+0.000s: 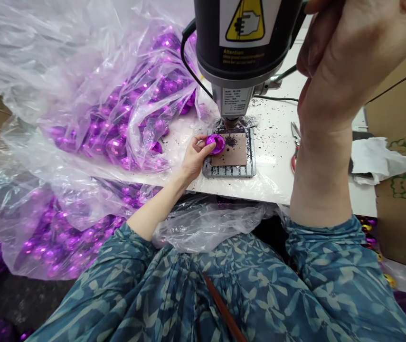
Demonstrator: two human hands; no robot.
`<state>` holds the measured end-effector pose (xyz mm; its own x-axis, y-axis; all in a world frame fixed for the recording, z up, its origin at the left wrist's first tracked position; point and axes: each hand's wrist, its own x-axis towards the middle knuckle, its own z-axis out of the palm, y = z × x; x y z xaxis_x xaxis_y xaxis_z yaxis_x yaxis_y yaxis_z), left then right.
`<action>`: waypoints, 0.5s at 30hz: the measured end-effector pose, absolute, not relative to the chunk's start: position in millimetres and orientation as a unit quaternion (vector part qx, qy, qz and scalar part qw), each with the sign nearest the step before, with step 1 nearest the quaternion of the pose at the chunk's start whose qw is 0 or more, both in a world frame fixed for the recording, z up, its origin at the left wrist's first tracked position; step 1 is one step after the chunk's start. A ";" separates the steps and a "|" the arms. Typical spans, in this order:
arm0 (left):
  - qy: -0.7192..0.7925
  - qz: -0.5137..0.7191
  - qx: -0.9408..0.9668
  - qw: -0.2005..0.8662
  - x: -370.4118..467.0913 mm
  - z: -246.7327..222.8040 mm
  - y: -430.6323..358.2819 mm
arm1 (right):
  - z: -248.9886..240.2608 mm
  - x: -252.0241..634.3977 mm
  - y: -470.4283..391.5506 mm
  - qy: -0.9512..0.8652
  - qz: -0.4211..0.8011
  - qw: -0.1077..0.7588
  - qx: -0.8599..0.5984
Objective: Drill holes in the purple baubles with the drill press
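Observation:
My left hand pinches a shiny purple faceted bauble between thumb and fingers. The bauble is at the left edge of a brown board, which lies on the slotted grey base plate of a small drill press. Just above and right of the bauble is the dark chuck, its tip hard to make out. My right hand is raised beside the black motor housing, fingers curled round the end of the press's dark lever; the grip itself is mostly hidden.
Clear plastic bags full of purple baubles cover the left side. Dark shavings are scattered over the white tabletop. Red-handled scissors and a white cloth lie to the right, near a cardboard box. A black cable hangs beside the motor.

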<state>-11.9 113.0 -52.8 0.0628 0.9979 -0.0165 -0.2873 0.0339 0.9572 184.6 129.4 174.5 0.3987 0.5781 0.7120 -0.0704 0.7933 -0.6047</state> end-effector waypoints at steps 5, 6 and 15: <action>0.406 0.534 0.469 0.574 -4.2 -54.1 115.5 | 181.9 181.7 116.4 -0.535 0.196 0.765 -0.301; 0.405 0.529 0.475 0.574 -3.3 -53.3 115.5 | 183.3 181.4 113.8 -0.536 0.191 0.761 -0.313; 0.415 0.503 0.530 0.542 3.3 -50.3 123.2 | 184.0 185.2 113.5 -0.524 0.199 0.746 -0.360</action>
<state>3.3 123.2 -50.3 0.1493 0.9853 0.0831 -0.1052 -0.0678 0.9921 185.2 113.5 184.0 0.3712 0.6749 0.6378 0.0799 0.6611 -0.7460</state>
